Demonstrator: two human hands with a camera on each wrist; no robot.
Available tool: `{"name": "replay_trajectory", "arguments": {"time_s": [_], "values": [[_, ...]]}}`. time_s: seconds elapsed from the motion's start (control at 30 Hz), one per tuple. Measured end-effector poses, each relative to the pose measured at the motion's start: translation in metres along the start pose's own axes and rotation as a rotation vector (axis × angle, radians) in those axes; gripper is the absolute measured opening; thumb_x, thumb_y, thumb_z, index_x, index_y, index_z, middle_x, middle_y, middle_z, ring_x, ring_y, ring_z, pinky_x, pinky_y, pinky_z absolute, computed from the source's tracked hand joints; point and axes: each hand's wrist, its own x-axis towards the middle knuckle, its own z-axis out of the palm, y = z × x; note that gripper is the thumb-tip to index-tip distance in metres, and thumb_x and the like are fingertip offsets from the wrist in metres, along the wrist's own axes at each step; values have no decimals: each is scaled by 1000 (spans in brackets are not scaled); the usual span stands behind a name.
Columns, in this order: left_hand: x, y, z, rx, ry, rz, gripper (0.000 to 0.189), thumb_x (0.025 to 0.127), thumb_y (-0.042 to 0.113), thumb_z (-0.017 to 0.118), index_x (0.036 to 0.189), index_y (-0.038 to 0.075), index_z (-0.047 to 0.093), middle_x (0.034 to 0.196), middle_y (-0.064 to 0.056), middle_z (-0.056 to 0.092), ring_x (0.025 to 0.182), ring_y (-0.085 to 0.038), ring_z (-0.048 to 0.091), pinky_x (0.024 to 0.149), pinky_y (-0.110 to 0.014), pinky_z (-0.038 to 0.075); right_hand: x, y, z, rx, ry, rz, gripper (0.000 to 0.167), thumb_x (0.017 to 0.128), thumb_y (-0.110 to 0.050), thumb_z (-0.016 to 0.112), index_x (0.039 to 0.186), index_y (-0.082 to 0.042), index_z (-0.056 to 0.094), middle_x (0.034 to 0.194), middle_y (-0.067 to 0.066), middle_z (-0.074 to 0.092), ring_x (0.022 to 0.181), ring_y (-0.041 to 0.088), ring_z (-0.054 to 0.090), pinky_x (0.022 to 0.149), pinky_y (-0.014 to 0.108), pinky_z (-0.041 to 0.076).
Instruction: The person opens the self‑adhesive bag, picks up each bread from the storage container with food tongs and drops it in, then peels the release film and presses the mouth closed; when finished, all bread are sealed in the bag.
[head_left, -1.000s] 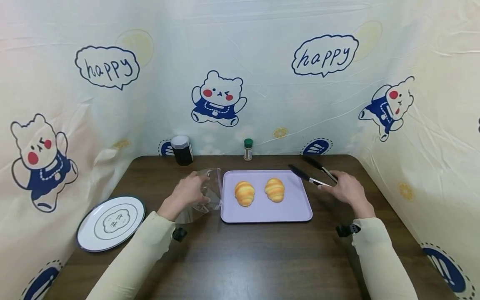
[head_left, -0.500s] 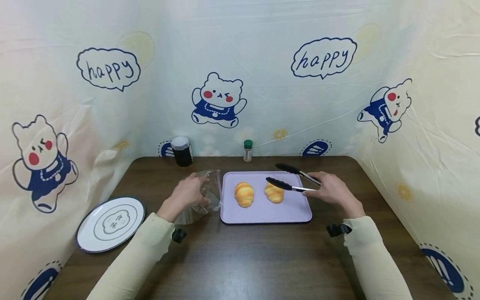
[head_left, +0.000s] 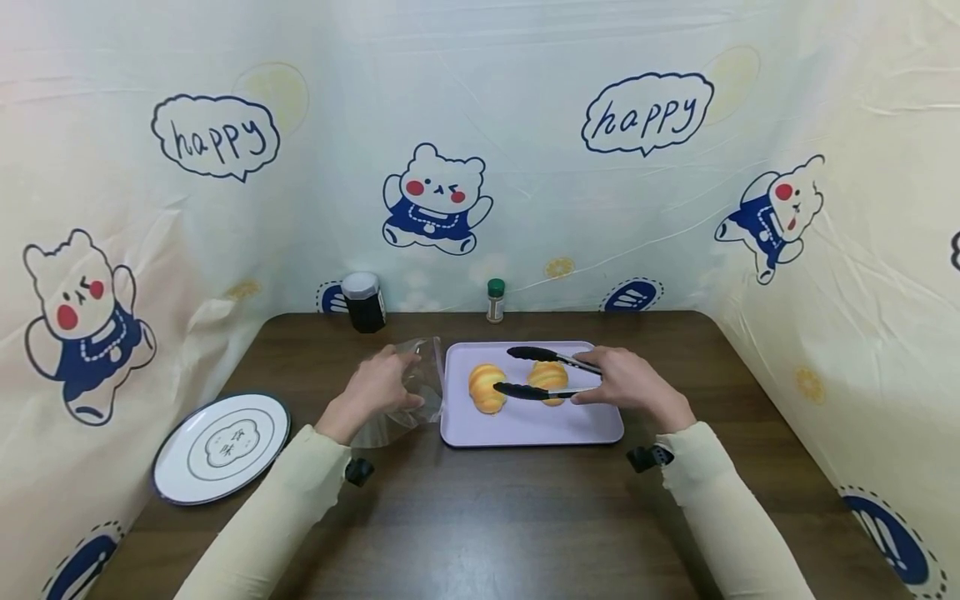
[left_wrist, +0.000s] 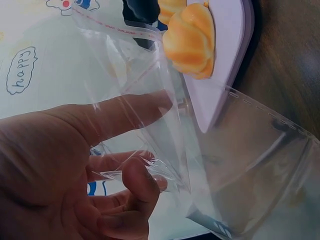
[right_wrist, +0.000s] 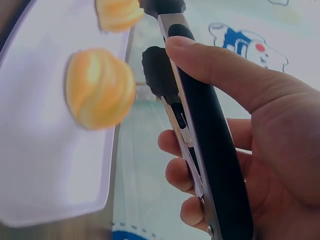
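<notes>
My left hand (head_left: 375, 385) holds a clear plastic bag (left_wrist: 260, 160) beside the left edge of a lilac tray (head_left: 480, 435). In the left wrist view the bag's mouth stands spread, with film over the fingers. On the tray lie two striped golden bread rolls, a left roll (head_left: 483, 387) and a right roll (head_left: 552, 375). My right hand (head_left: 633, 382) grips black-tipped tongs (right_wrist: 212, 140), thumb on one arm and fingers curled round the other. Over the tray the tongs are spread; one tip overlaps the left roll in the head view, and the right roll is partly hidden behind them.
A white plate (head_left: 217, 454) with a dark rim lies at the table's left edge. Along the back stand a dark jar (head_left: 366, 307) with a pale lid and a small green-capped bottle (head_left: 496, 302). A printed curtain (head_left: 540, 208) surrounds the brown table (head_left: 480, 517).
My right hand has carried the spread tongs leftward from beyond the tray's right side to over the rolls. My left hand and the bag have stayed in place.
</notes>
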Motion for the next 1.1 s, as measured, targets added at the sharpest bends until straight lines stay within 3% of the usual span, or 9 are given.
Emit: {"name": "replay_trajectory", "arguments": {"time_s": [0.23,0.7,1.1], "values": [[1,1,1,-4,4,5,74,78,32,85,141,9,55,136,-25,55,108,-41,62,94,-62,50,7,-15,3,-37,-18,-62,76,75,-50,84,136,-10,62,131,14,66,114,30,64,98,50,52],[1,0,1,17,17,9,73,77,33,85,140,10,57,131,-23,58,102,-35,63,88,-57,54,14,-24,10,-107,-55,-52,75,75,-54,82,135,-12,64,125,12,68,104,25,65,92,48,54],[1,2,2,-4,0,-6,72,78,35,85,140,10,56,129,-21,58,104,-35,62,94,-60,50,12,-24,13,-84,-46,-65,62,79,-49,81,131,-17,67,128,10,68,109,26,65,94,51,54]]}}
